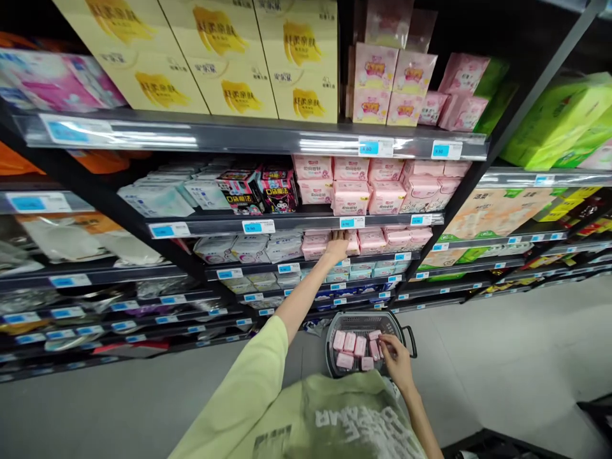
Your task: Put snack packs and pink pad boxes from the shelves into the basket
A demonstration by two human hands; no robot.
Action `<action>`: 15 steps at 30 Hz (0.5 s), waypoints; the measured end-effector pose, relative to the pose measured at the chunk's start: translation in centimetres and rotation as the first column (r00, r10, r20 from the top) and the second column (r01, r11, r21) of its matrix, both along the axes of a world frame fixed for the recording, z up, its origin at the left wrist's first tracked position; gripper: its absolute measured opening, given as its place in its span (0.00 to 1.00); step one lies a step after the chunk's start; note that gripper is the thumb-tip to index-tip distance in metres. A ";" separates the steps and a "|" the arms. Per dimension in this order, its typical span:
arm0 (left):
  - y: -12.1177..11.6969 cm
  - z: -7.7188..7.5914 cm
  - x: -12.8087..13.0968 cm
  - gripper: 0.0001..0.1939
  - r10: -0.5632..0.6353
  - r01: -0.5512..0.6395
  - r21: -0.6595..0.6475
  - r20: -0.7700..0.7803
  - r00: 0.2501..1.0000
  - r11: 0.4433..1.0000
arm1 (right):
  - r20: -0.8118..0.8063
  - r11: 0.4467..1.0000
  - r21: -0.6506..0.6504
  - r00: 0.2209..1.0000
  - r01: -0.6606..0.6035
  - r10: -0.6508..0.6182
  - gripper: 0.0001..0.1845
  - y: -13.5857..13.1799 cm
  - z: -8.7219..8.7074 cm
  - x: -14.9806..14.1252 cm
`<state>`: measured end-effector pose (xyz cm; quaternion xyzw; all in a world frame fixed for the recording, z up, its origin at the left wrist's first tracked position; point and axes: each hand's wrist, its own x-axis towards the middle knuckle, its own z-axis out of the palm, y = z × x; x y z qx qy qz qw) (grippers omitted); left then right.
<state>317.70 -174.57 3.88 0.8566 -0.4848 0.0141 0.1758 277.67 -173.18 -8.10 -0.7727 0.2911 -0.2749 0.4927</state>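
My left hand (338, 247) reaches into a lower shelf, its fingers stretched forward over a row of pink packs. One pink pack (315, 245) sits just left of the hand, another pink pack (371, 240) just right. The spot right under my fingers is hidden. Down by my body, my right hand (398, 362) is over a grey basket (331, 357) on the floor, its fingertips closed on a small pink pack at the basket's right side. Several loose pink packs (349, 342) lie inside the basket.
Above my left hand, a shelf edge with price tags (352, 222) juts out, with more pink packs (350, 197) on it. Yellow boxes (224, 57) fill the top shelf. Teal packs (359, 274) stand below. The basket's black handle (412, 342) sticks out rightward.
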 end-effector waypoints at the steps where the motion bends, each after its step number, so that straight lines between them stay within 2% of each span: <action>1: -0.1 -0.2 0.0 0.50 0.007 -0.007 0.012 0.000 1.000 1.000 | -0.012 1.000 -0.001 1.000 -0.002 0.002 0.24 -0.1 -0.1 -0.1; 8: -1.5 -1.1 -0.6 0.55 0.099 -0.113 0.126 0.116 0.988 0.986 | -0.083 1.000 -0.015 0.997 -0.009 0.008 0.23 -0.4 -1.4 -2.0; 15: -1.6 -0.9 0.8 0.56 0.016 -0.020 0.198 0.020 1.000 0.980 | -0.112 0.999 -0.004 0.993 0.036 -0.036 0.21 0.2 -3.0 -3.2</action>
